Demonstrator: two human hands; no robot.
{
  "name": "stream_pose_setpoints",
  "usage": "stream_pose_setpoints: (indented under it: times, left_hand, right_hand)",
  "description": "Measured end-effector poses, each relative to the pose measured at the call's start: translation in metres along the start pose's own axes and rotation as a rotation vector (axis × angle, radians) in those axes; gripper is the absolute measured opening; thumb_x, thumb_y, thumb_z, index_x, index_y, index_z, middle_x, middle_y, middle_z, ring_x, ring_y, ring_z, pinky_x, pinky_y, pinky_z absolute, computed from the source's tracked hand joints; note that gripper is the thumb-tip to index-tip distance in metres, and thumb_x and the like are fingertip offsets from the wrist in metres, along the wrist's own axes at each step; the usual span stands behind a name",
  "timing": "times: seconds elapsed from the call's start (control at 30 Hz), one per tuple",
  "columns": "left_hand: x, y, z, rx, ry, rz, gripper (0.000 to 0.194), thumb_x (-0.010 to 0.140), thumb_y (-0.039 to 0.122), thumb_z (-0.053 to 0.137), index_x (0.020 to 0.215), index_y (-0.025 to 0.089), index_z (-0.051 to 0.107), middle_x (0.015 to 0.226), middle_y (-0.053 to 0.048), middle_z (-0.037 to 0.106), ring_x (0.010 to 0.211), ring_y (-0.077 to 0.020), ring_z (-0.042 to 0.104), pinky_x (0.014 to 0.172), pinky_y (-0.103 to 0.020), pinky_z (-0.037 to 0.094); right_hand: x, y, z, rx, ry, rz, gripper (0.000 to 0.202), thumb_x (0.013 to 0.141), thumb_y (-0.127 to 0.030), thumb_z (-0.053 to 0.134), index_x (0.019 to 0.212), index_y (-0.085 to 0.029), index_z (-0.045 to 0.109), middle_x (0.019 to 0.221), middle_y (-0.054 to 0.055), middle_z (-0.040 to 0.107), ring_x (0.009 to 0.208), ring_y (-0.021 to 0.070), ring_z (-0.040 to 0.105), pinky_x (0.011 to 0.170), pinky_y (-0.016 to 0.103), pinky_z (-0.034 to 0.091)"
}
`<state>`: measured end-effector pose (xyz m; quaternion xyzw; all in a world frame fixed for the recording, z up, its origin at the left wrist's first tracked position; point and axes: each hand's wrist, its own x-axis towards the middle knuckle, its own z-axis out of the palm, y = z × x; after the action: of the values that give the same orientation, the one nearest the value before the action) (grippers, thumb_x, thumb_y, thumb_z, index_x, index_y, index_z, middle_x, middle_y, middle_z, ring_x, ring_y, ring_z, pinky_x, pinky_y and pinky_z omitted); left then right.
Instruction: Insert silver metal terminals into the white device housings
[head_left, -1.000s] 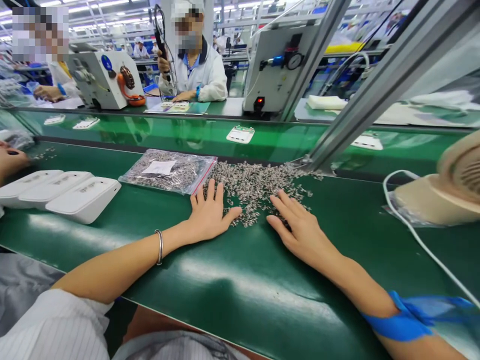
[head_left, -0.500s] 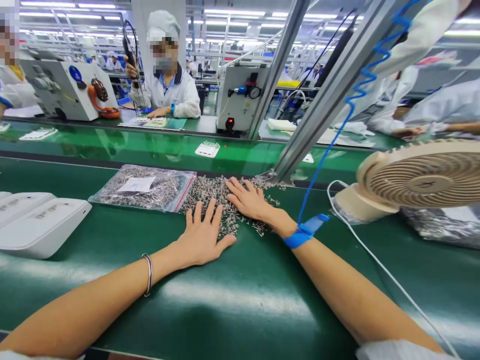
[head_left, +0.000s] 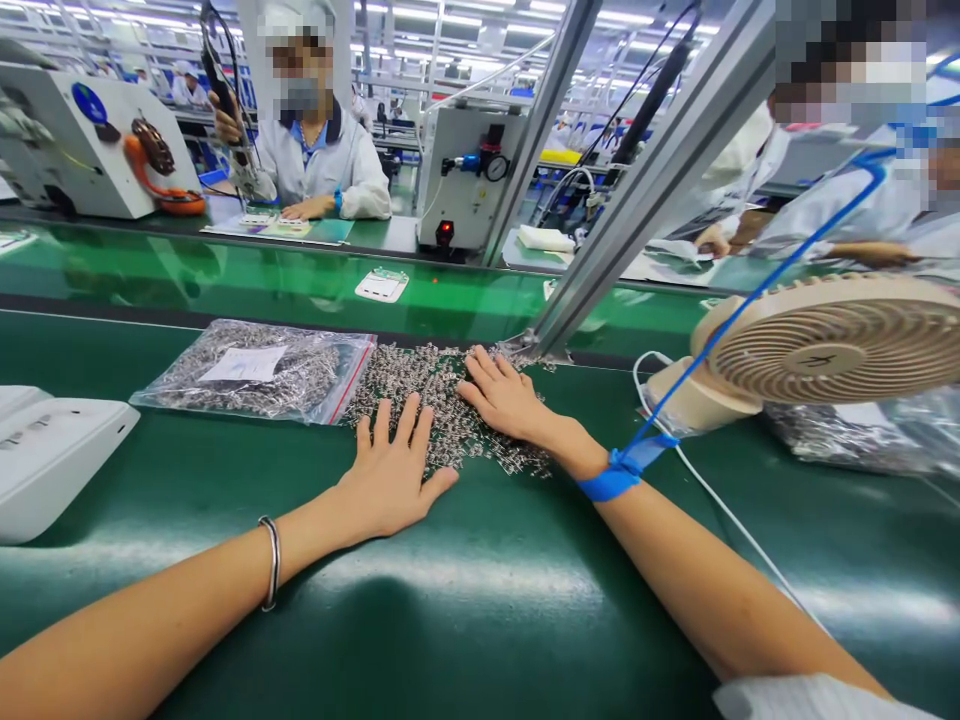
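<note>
Small silvery metal parts point(head_left: 450, 412) lie in a loose, spread heap on the green work surface point(head_left: 480, 620); their exact kind is too small to tell. Flat at the heap's near left edge, my left hand point(head_left: 390, 475) has its fingers spread and their tips on the parts. My right hand point(head_left: 506, 400) rests palm down over the heap's right side, fingers apart. A blue wrist strap point(head_left: 611, 478) circles my right wrist, and a metal bangle point(head_left: 271, 563) my left. Left of the heap lies a clear zip bag point(head_left: 255, 372) filled with similar parts, with a white label on it.
White plastic housings point(head_left: 64, 455) sit at the left. A beige fan point(head_left: 817, 345), its white cable and another bag of parts point(head_left: 840, 435) are at the right. A metal post point(head_left: 600, 250) rises behind the heap. Across the green belt point(head_left: 300, 275), a co-worker point(head_left: 315, 150) holds a tool.
My view has shifted slightly to the right. My right hand has moved a little across the heap's right side, and the parts there lie differently. My left hand stays spread at the near edge.
</note>
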<state>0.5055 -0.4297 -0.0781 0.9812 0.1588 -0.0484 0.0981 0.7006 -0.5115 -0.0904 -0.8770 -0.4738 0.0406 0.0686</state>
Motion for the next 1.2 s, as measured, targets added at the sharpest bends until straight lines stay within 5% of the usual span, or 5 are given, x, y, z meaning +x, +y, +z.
stream_pose_setpoints:
  times: [0.27, 0.77, 0.97, 1.2]
  left_hand:
    - [0.002, -0.002, -0.001, 0.003, -0.007, -0.001, 0.073, 0.089, 0.057, 0.019, 0.147, 0.015, 0.010, 0.154, -0.007, -0.003, 0.138, -0.0417, 0.000, 0.107, -0.064, 0.012]
    - [0.002, -0.002, 0.000, -0.079, 0.022, -0.014, 0.078, 0.088, 0.059, 0.021, 0.147, 0.009, 0.009, 0.154, -0.010, -0.001, 0.139, -0.0405, 0.001, 0.109, -0.062, 0.009]
    - [0.003, -0.007, -0.003, -0.120, 0.054, -0.063, 0.075, 0.089, 0.056, 0.021, 0.146, 0.008, 0.013, 0.154, -0.011, 0.003, 0.139, -0.0388, 0.003, 0.109, -0.059, 0.013]
    - [0.003, -0.013, -0.004, -0.173, 0.082, -0.086, 0.070, 0.090, 0.053, 0.020, 0.145, 0.009, 0.019, 0.154, -0.010, 0.008, 0.139, -0.0393, 0.005, 0.110, -0.057, 0.014]
  right_hand:
    - [-0.002, 0.006, -0.002, 0.034, 0.003, 0.060, 0.068, 0.089, -0.058, 0.020, 0.145, -0.018, 0.027, 0.153, 0.011, 0.017, 0.137, 0.0388, 0.022, 0.100, 0.066, 0.030]
    - [-0.020, -0.030, -0.005, 0.014, -0.051, -0.048, 0.058, 0.092, -0.050, 0.021, 0.145, -0.026, 0.027, 0.153, 0.003, 0.016, 0.138, 0.0377, 0.021, 0.101, 0.070, 0.023]
    - [-0.019, -0.026, -0.008, 0.048, 0.040, -0.037, 0.056, 0.092, -0.050, 0.025, 0.141, -0.025, 0.036, 0.151, 0.006, 0.025, 0.135, 0.0376, 0.028, 0.098, 0.070, 0.030]
    - [-0.030, -0.018, -0.016, 0.146, 0.275, 0.027, 0.051, 0.094, -0.038, 0.021, 0.128, -0.018, 0.052, 0.138, 0.009, 0.049, 0.130, 0.0253, 0.042, 0.105, 0.052, 0.035]
